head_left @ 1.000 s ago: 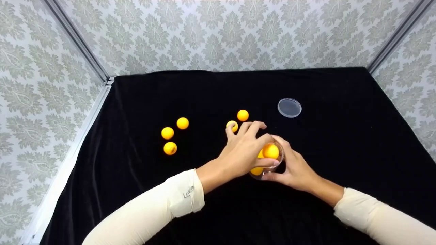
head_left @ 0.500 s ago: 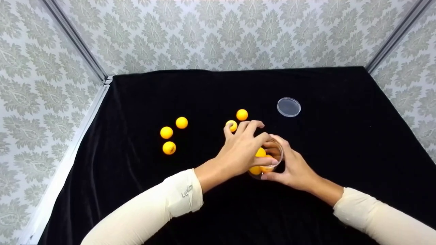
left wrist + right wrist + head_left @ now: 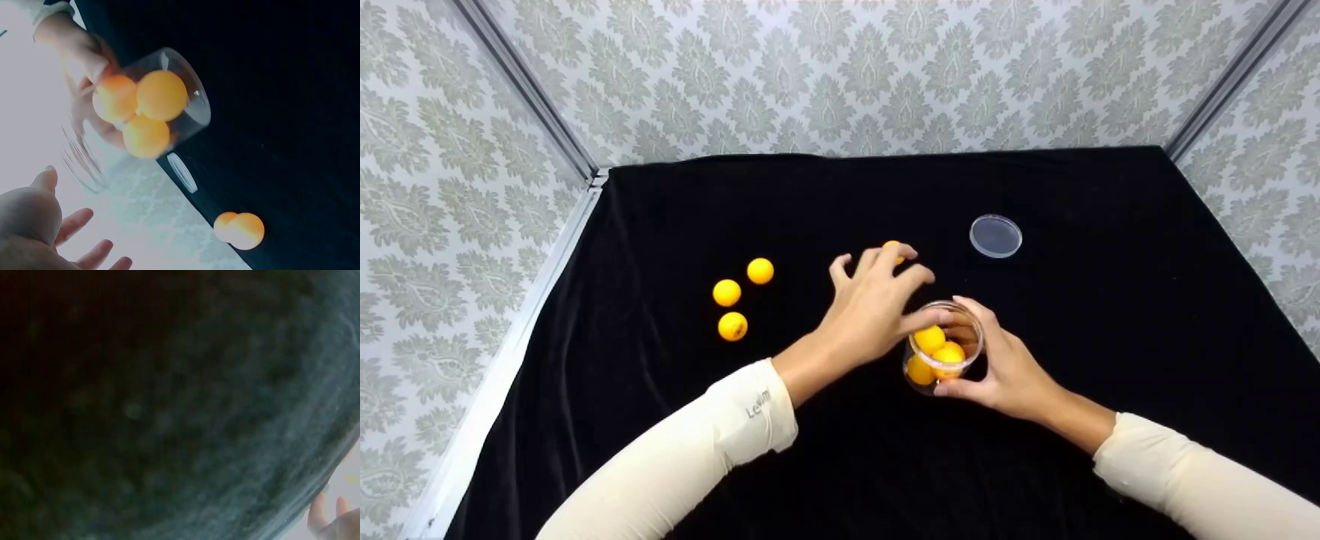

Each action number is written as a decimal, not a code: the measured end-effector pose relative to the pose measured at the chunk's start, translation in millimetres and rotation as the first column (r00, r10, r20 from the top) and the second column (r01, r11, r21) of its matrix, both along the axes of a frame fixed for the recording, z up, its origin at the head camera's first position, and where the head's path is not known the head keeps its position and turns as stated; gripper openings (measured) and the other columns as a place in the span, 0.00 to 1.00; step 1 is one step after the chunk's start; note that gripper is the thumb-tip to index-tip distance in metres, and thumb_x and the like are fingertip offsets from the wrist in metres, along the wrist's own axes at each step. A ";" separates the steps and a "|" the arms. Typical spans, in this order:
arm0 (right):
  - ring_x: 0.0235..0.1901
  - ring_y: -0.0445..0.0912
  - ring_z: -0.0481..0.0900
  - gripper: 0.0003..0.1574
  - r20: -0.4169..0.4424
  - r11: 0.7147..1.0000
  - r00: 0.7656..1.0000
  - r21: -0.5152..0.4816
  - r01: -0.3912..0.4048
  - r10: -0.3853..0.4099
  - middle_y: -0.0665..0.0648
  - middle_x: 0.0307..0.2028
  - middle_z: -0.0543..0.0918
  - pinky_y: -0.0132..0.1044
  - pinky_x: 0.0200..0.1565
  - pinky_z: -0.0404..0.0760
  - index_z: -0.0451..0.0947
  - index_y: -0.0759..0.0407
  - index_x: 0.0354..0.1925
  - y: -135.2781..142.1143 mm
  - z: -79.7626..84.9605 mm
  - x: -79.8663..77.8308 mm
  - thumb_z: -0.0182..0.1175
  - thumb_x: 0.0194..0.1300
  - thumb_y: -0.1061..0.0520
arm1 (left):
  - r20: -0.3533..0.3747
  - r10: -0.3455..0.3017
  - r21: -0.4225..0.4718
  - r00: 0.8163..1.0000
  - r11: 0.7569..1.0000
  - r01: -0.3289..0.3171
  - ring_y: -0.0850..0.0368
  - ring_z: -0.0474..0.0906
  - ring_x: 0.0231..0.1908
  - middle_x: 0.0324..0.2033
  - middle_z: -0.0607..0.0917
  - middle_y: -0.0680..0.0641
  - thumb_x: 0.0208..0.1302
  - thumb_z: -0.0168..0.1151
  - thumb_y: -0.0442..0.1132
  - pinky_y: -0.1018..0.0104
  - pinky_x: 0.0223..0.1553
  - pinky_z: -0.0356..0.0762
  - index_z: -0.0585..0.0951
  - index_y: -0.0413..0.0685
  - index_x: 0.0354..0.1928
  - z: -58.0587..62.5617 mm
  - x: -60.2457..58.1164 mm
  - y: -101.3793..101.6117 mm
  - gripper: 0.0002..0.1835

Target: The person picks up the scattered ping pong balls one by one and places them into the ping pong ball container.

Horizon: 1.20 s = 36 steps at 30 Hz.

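My right hand [image 3: 1012, 371] grips a clear plastic jar [image 3: 196, 104] from its right side, thumb and fingers around the wall. The jar leans, its open mouth facing up. Three orange table tennis balls [image 3: 929, 340] lie inside it. My left hand [image 3: 864, 304] has its fingers spread and holds nothing; its thumb overlaps the jar's rim in the head view. In the left wrist view its fingers stand apart from the jar. Beyond the left fingertips is a loose ball [image 3: 893, 246], partly covered by them; a second ball [image 3: 246, 230] beside it is hidden in the head view.
Three more orange balls [image 3: 727, 292] lie on the black cloth [image 3: 675, 217] to the left. A round clear lid [image 3: 996, 236] lies behind the jar, to the right. Patterned walls [image 3: 829, 82] enclose the table. Dark cloth fills most of the right wrist view.
A ball at the jar's mouth has dropped lower inside. My left hand has drawn off the jar toward the left and back, over the loose balls. The right hand holds its place.
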State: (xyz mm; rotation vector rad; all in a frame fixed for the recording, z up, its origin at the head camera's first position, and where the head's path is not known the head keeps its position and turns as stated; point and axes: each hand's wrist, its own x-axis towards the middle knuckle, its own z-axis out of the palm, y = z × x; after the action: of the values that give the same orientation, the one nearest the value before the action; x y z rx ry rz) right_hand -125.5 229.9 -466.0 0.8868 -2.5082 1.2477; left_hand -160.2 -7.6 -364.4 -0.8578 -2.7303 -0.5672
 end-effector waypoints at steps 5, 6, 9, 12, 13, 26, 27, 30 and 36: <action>0.58 0.51 0.84 0.71 0.024 0.996 0.998 -0.070 -0.054 0.056 0.57 0.64 0.79 0.44 0.59 0.81 0.52 0.63 0.77 -1.4 -0.6 -1.9 0.82 0.47 0.48 | 0.008 0.054 0.023 0.999 0.998 -0.054 0.48 0.70 0.64 0.62 0.74 0.51 0.65 0.59 0.69 0.30 0.63 0.55 0.82 0.62 0.56 -2.5 -15.3 -8.6 0.27; 0.58 0.51 0.84 0.71 0.024 0.996 0.998 -0.073 -0.055 0.056 0.57 0.64 0.79 0.44 0.59 0.81 0.52 0.64 0.77 -1.6 -0.6 -2.0 0.82 0.47 0.48 | 0.014 0.067 0.024 0.998 0.997 -0.067 0.48 0.70 0.63 0.62 0.74 0.51 0.65 0.59 0.69 0.30 0.64 0.55 0.81 0.62 0.56 -3.4 -18.5 -10.5 0.27; 0.59 0.50 0.83 0.71 0.033 0.995 0.998 -0.077 -0.056 0.059 0.57 0.63 0.79 0.43 0.59 0.81 0.52 0.64 0.77 -2.1 -0.3 -2.1 0.82 0.47 0.48 | 0.034 0.105 0.024 0.994 0.994 -0.106 0.47 0.70 0.63 0.62 0.74 0.50 0.65 0.60 0.69 0.30 0.65 0.53 0.81 0.62 0.57 -6.7 -28.2 -16.3 0.27; 0.59 0.50 0.83 0.71 0.037 0.995 0.997 -0.075 -0.058 0.061 0.57 0.63 0.79 0.43 0.59 0.81 0.51 0.59 0.78 -2.2 -0.1 -2.2 0.82 0.47 0.47 | 0.060 0.136 0.029 0.989 0.990 -0.138 0.46 0.70 0.63 0.64 0.73 0.49 0.64 0.60 0.70 0.29 0.65 0.52 0.81 0.62 0.58 -8.7 -37.8 -21.1 0.28; 0.59 0.50 0.83 0.71 0.037 0.996 0.997 -0.073 -0.058 0.061 0.57 0.63 0.79 0.44 0.59 0.81 0.51 0.57 0.78 -2.2 -0.1 -2.3 0.82 0.47 0.47 | 0.066 0.146 0.031 0.987 0.988 -0.149 0.46 0.70 0.63 0.64 0.73 0.49 0.64 0.60 0.70 0.29 0.65 0.52 0.81 0.62 0.58 -8.9 -41.2 -22.4 0.29; 0.59 0.49 0.83 0.72 0.031 0.999 0.999 -0.043 -0.034 0.035 0.56 0.64 0.79 0.40 0.60 0.79 0.51 0.55 0.78 -0.7 -1.2 -2.0 0.82 0.47 0.45 | 0.129 0.246 0.002 0.961 0.969 -0.248 0.45 0.69 0.63 0.64 0.73 0.48 0.65 0.60 0.69 0.27 0.65 0.52 0.81 0.60 0.58 -16.1 -76.5 -30.3 0.29; 0.59 0.49 0.83 0.72 0.033 0.999 0.999 -0.040 -0.032 0.033 0.56 0.64 0.79 0.40 0.60 0.79 0.51 0.55 0.78 -0.7 -1.1 -1.9 0.82 0.47 0.45 | 0.130 0.250 0.004 0.960 0.968 -0.252 0.45 0.69 0.63 0.64 0.73 0.48 0.65 0.61 0.68 0.26 0.65 0.52 0.81 0.60 0.58 -18.3 -78.3 -30.9 0.29; 0.59 0.50 0.83 0.72 0.036 0.998 0.999 -0.049 -0.039 0.041 0.57 0.64 0.79 0.41 0.60 0.79 0.52 0.62 0.77 -0.8 -0.7 -1.9 0.82 0.47 0.46 | 0.149 0.263 0.001 0.953 0.964 -0.267 0.44 0.69 0.63 0.63 0.73 0.48 0.65 0.62 0.67 0.26 0.66 0.51 0.81 0.59 0.58 -25.1 -83.1 -32.4 0.28; 0.60 0.52 0.83 0.71 0.048 0.997 0.997 -0.061 -0.052 0.055 0.58 0.64 0.79 0.44 0.60 0.79 0.51 0.59 0.78 -1.1 -0.6 -2.0 0.82 0.47 0.47 | 0.188 0.291 -0.023 0.938 0.956 -0.292 0.43 0.69 0.63 0.62 0.74 0.46 0.64 0.63 0.67 0.25 0.66 0.49 0.81 0.58 0.58 -38.9 -89.4 -33.1 0.28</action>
State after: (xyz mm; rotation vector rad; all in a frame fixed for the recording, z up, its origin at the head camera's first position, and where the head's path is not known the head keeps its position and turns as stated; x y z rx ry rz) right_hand -127.6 228.8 -466.6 0.9255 -2.4865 1.3696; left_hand -249.6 -40.7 -403.3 -0.3989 -2.9489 -0.6202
